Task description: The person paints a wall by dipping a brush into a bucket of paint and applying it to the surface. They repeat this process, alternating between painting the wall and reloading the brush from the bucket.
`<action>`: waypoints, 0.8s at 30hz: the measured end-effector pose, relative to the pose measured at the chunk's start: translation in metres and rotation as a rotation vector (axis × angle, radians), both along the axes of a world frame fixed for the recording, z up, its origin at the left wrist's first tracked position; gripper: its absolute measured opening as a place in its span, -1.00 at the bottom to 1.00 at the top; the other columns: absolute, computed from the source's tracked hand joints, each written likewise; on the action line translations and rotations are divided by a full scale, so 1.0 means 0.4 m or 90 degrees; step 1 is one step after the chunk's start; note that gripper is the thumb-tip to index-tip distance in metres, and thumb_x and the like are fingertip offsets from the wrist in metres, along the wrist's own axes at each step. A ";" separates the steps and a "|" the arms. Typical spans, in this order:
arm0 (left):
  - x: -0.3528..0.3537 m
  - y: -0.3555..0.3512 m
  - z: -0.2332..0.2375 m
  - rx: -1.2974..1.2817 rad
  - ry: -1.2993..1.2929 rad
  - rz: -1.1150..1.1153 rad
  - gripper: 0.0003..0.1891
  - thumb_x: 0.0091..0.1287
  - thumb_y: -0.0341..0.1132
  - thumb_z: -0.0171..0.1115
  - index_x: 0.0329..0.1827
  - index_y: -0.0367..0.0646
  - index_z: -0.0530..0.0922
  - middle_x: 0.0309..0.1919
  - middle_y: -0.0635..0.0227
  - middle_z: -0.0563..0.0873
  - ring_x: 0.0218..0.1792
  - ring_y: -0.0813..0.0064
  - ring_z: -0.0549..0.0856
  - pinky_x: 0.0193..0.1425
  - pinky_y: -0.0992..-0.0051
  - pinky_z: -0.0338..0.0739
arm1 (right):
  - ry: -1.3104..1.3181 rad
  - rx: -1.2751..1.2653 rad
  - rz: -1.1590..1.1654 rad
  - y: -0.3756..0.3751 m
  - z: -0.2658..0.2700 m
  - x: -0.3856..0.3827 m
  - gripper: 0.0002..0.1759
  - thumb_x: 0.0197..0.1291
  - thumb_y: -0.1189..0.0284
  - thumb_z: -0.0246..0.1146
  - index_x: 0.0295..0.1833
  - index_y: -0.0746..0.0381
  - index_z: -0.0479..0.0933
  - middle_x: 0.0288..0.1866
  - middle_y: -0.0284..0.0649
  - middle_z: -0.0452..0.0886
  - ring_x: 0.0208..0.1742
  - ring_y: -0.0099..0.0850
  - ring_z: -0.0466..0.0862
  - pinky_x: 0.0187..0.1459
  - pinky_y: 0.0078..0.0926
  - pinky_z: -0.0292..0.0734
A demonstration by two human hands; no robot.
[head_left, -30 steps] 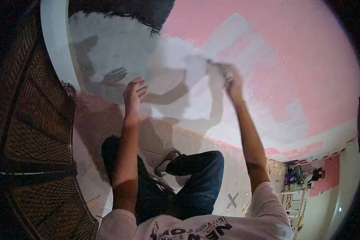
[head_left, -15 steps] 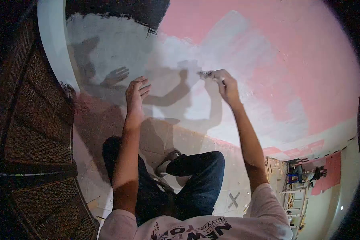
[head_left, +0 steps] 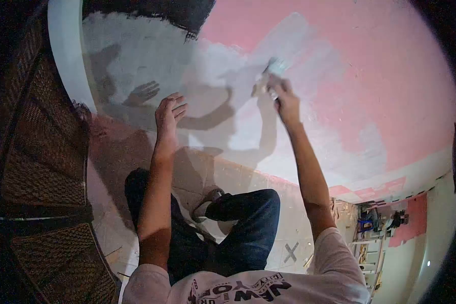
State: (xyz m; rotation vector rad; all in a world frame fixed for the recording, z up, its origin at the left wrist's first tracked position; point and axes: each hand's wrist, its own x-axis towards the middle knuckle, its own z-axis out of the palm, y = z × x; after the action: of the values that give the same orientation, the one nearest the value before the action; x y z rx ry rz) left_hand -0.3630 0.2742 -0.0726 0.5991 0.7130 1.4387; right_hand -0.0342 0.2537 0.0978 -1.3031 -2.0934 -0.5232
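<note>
My right hand is closed round a paintbrush, whose bristles are at the wall, on a patch of pale paint over the pink. Motion blurs the brush and fingers somewhat. To the left, my left hand is raised in front of the wall with its fingers apart and nothing in them. Shadows of both arms fall on the pale paint between and behind the hands. A black painted area lies at the top left of the wall.
Dark woven panels stand at the far left beside a white vertical trim. My bent legs are over the tiled floor, near a grey tape cross. A shelf with items stands at the lower right.
The brush has swung upward and its head now shows against the pale patch. My right hand has shifted slightly left. My left hand has moved only a little.
</note>
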 end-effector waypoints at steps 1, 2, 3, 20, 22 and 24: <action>-0.003 -0.007 0.008 0.001 0.006 -0.002 -0.50 0.54 -0.06 0.11 0.40 -0.18 0.51 0.27 0.14 0.68 0.27 0.14 0.68 0.41 0.17 0.53 | -0.055 -0.121 -0.050 -0.034 -0.011 -0.039 -0.68 0.22 0.69 0.25 0.07 0.25 0.61 0.02 -0.03 0.71 -0.02 -0.10 0.77 0.05 -0.29 0.68; -0.009 -0.015 0.014 0.004 0.009 0.001 -0.51 0.55 -0.06 0.11 0.40 -0.18 0.51 0.27 0.14 0.68 0.27 0.14 0.67 0.42 0.16 0.53 | -0.038 -0.123 -0.007 -0.040 0.010 -0.052 -0.67 0.22 0.71 0.23 0.08 0.24 0.61 0.04 -0.05 0.71 0.00 -0.12 0.77 0.03 -0.30 0.69; -0.018 -0.022 0.021 0.005 0.012 0.005 -0.51 0.55 -0.07 0.10 0.40 -0.17 0.51 0.27 0.15 0.68 0.27 0.15 0.67 0.42 0.16 0.52 | -0.023 -0.127 0.037 -0.045 0.041 -0.057 -0.66 0.21 0.73 0.21 0.08 0.24 0.61 0.06 -0.06 0.72 0.01 -0.14 0.78 0.01 -0.31 0.69; -0.015 -0.026 0.023 -0.009 -0.004 0.003 -0.52 0.55 -0.13 0.01 0.37 -0.27 0.51 0.24 0.08 0.68 0.26 0.11 0.68 0.44 0.18 0.51 | 0.040 -0.081 0.050 -0.054 0.016 -0.075 -0.68 0.28 0.75 0.18 0.08 0.26 0.63 0.06 -0.11 0.72 0.04 -0.22 0.77 0.10 -0.41 0.66; -0.023 -0.022 0.009 -0.004 -0.002 0.002 -0.52 0.55 -0.13 0.02 0.37 -0.26 0.52 0.23 0.08 0.68 0.25 0.11 0.68 0.43 0.19 0.51 | 0.091 0.044 0.143 0.011 0.080 -0.004 -0.68 0.26 0.83 0.14 0.02 0.33 0.64 0.03 -0.04 0.74 0.08 -0.19 0.76 0.16 -0.34 0.64; -0.033 -0.017 -0.013 0.008 0.005 0.006 -0.53 0.55 -0.13 0.03 0.37 -0.25 0.52 0.23 0.09 0.68 0.25 0.11 0.68 0.43 0.20 0.51 | -0.011 0.229 0.063 -0.006 0.223 -0.017 -0.69 0.26 0.83 0.17 0.02 0.31 0.65 0.00 -0.06 0.75 0.04 -0.20 0.76 0.10 -0.38 0.66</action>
State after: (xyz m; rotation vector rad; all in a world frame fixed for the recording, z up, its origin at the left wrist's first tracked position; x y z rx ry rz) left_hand -0.3764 0.2674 -0.0779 0.6129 0.7142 1.4509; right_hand -0.0410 0.2515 0.1872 -0.9857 -1.9521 -0.8249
